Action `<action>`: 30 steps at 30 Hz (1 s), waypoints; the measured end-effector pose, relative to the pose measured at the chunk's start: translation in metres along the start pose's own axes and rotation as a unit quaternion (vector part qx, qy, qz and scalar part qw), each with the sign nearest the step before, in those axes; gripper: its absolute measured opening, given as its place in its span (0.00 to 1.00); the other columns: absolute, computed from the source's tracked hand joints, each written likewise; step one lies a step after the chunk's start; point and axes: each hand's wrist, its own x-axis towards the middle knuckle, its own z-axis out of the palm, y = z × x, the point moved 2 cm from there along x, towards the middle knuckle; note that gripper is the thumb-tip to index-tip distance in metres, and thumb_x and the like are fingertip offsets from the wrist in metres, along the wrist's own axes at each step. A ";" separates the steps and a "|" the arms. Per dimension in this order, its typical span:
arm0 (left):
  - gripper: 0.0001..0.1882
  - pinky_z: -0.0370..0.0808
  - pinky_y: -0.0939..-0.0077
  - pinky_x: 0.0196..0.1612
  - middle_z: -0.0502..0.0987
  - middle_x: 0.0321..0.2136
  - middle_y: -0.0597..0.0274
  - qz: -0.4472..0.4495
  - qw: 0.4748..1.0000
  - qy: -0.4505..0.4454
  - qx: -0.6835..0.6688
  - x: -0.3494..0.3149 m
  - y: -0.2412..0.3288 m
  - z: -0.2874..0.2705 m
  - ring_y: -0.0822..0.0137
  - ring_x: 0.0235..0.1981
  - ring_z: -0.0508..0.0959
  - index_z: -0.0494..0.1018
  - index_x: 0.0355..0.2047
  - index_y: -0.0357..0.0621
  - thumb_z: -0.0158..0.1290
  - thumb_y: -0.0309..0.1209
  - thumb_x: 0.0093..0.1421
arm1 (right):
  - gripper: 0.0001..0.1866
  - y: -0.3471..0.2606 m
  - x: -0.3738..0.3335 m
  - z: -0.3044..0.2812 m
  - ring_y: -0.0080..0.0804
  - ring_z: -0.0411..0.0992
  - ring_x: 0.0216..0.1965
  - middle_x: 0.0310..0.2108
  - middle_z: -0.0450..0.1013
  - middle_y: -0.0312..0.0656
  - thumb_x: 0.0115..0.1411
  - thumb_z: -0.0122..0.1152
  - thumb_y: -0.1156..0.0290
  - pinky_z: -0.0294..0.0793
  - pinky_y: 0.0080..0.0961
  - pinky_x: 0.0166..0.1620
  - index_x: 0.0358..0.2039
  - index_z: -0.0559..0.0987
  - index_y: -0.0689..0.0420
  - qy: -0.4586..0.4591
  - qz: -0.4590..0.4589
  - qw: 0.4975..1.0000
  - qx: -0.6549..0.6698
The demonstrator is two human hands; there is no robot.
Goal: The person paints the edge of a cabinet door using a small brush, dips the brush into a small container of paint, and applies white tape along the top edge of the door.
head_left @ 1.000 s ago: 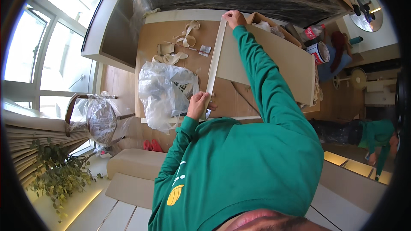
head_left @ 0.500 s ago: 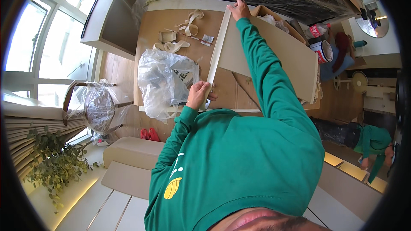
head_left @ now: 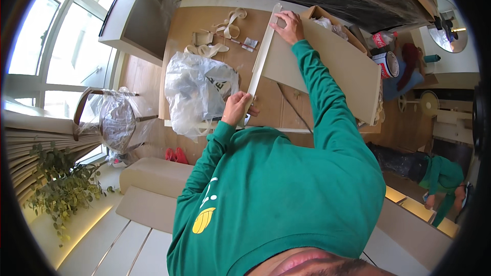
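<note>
A long, narrow cream edge-banding strip (head_left: 262, 53) runs along the left edge of a beige panel (head_left: 327, 66), which lies at a slant on the cardboard-covered table. My left hand (head_left: 238, 108) is closed around the strip's near end, close to my body, fingers partly hidden. My right hand (head_left: 288, 26) grips the strip near its far end, thumb and fingers at the panel's edge. A short tip of strip sticks out beyond that hand. Beside my left hand lies a crumpled white plastic bag (head_left: 197, 89).
Curled strip offcuts (head_left: 232, 23) and a small packet (head_left: 250, 44) lie on the cardboard. Right of the panel stand an open carton (head_left: 353, 38), a bottle (head_left: 383, 39) and a tin (head_left: 386, 65). A plastic-wrapped chair (head_left: 117, 122) is at left; a mirror (head_left: 447, 30) is far right.
My right hand has slid a little nearer along the strip, leaving its far tip showing. My left hand still holds the near end, and the view has shifted slightly.
</note>
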 end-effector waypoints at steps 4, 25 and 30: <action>0.15 0.84 0.65 0.30 0.80 0.32 0.49 0.024 1.000 0.004 0.007 -0.005 0.007 0.002 0.58 0.26 0.84 0.70 0.37 0.33 0.47 0.36 0.71 | 0.30 -0.018 -0.009 -0.011 0.44 0.69 0.54 0.53 0.72 0.41 0.51 0.70 0.48 0.68 0.39 0.59 0.49 0.82 0.56 0.000 -0.028 0.999 -0.016; 0.15 0.84 0.67 0.29 0.80 0.28 0.51 0.032 0.999 0.012 -0.009 -0.007 0.008 0.002 0.58 0.24 0.84 0.69 0.36 0.33 0.48 0.36 0.71 | 0.26 -0.016 -0.008 -0.010 0.44 0.69 0.54 0.52 0.73 0.42 0.54 0.69 0.53 0.68 0.38 0.59 0.49 0.82 0.55 0.005 -0.019 1.000 -0.016; 0.15 0.84 0.67 0.30 0.80 0.29 0.52 0.021 1.000 0.012 0.002 -0.005 0.006 -0.001 0.59 0.25 0.84 0.69 0.36 0.33 0.48 0.36 0.71 | 0.26 -0.016 -0.008 -0.010 0.44 0.69 0.54 0.52 0.73 0.42 0.54 0.69 0.52 0.67 0.38 0.59 0.49 0.82 0.55 0.002 -0.017 1.000 -0.017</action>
